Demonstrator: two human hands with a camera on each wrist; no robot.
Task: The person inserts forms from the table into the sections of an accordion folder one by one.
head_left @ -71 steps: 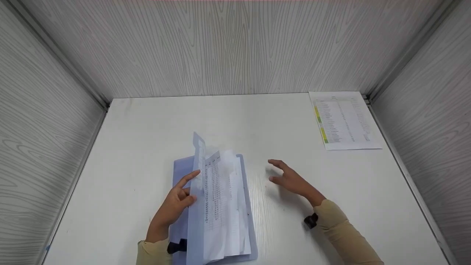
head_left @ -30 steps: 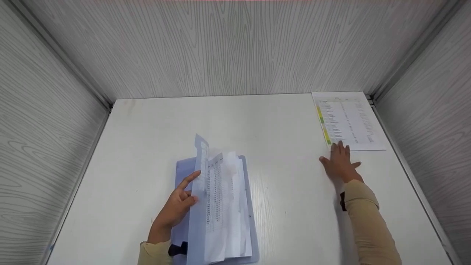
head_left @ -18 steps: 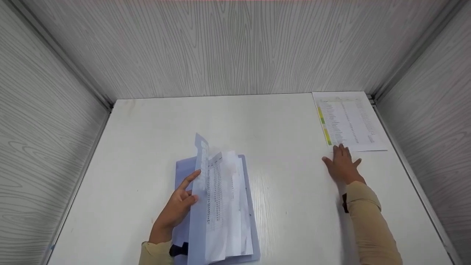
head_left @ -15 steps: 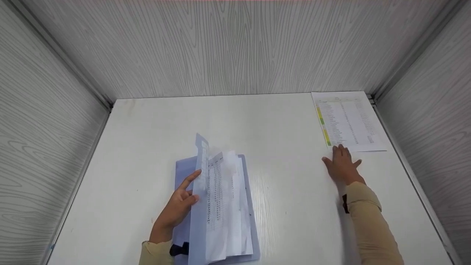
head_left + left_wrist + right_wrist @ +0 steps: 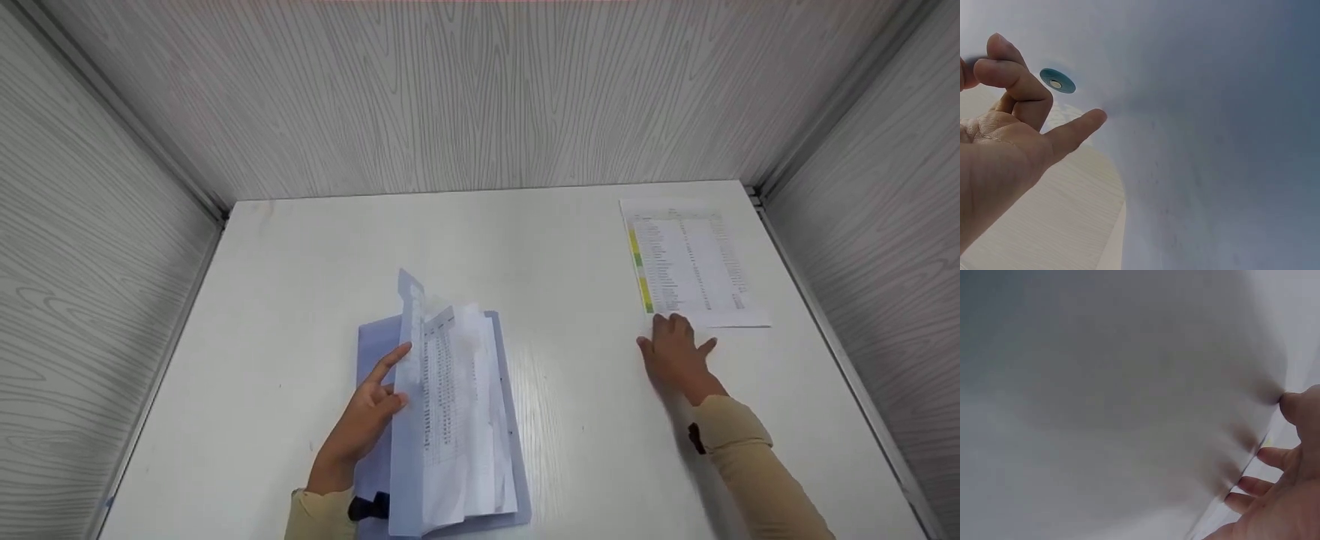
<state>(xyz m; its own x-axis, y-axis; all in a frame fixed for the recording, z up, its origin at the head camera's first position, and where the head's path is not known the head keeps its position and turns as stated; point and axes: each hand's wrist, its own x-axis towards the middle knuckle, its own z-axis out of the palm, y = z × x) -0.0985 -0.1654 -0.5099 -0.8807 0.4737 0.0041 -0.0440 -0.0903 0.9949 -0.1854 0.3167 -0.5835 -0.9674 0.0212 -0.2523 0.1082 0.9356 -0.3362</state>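
Note:
A translucent blue plastic document folder (image 5: 399, 465) lies in the head view with its front flap raised. Inside it, several printed sheets (image 5: 480, 420) lean in a loose stack. My left hand (image 5: 361, 420) props the raised flap, its index finger extended along the flap's edge and its thumb against the plastic. In the left wrist view a teal snap button (image 5: 1058, 81) shows beside my fingers. At the right, my right hand (image 5: 679, 356) rests its fingertips on the lower edge of a printed sheet (image 5: 690, 262) with a yellow and green strip. Its thumb is spread to the side.
The folder and sheet lie on a white table (image 5: 570, 315). Grey wood-grain panels (image 5: 480, 97) rise at the back and both sides. Dark wrist straps (image 5: 369, 507) sit on both forearms.
My right hand reached from beside the folder to the sheet, then slid it towards me and slightly left. The left hand kept the flap raised, almost still.

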